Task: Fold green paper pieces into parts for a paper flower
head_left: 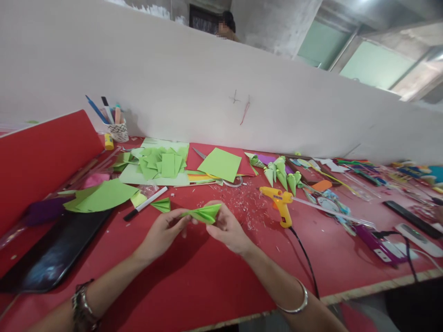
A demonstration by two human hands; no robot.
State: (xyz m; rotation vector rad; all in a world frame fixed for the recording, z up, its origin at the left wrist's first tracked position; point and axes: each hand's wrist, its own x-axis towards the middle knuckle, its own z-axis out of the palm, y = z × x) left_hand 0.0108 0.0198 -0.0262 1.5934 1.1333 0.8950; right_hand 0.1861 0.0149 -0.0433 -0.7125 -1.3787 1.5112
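Observation:
Between my two hands is a folded piece of green paper (206, 213), pleated like a small fan and held above the red table. My left hand (168, 229) pinches its narrow left end between thumb and fingers. At its wider right end, my right hand (226, 227) grips the paper, with the thumb in front and the fingers partly hidden behind it. Just beyond my left hand lies another folded green paper piece (161, 204). A white marker with a black cap (145, 203) rests to the left of that piece.
A yellow glue gun (281, 201) with a black cord lies to the right. Cut green sheets (168, 162), a square green sheet (220, 164) and green paper cones (282, 174) lie along the back. On the left are a black tablet-like slab (57, 258) and a pen cup (118, 131).

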